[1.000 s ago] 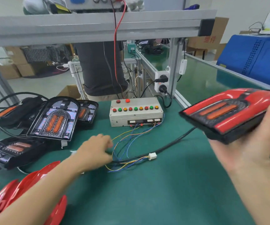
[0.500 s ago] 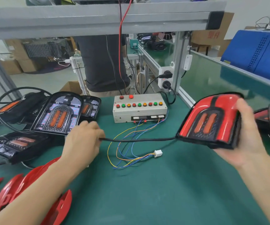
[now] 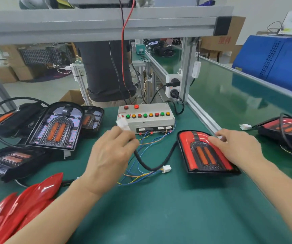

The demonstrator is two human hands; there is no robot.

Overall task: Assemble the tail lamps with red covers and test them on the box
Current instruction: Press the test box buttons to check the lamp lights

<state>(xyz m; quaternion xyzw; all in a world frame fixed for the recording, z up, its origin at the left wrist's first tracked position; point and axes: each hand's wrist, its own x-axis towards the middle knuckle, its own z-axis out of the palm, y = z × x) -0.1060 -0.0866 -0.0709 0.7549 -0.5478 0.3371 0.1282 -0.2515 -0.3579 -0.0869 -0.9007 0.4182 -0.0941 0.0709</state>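
The left hand (image 3: 110,155) is closing its grip around a white plug (image 3: 123,124) at the end of a black cable (image 3: 147,165), fingers curled tight on it and holding it up just in front of the test box (image 3: 147,120). The cable is looping down from that hand across the table (image 3: 159,217) and running into the left edge of a tail lamp (image 3: 205,154) with a red cover. The right hand (image 3: 236,148) is resting on the upper right part of that lamp with its fingers loosely bent; whether its grip is actually pinching anything I cannot tell. The lamp is lying flat on the green table, to the right of the box and slightly nearer the camera, its two orange strips facing up.

Thin coloured wires (image 3: 138,175) are spilling from the front of the box and ending in a second small white connector (image 3: 166,168), which is lying on the table between the two hands. The box is showing a row of green, orange and red buttons on top.

To the left, uncovered lamps (image 3: 57,127) are lying in a cluster, some leaning on each other. Loose red covers (image 3: 27,199) are piling up at the near left corner. Another covered lamp (image 3: 285,129) is sitting at the far right with a cable over it.
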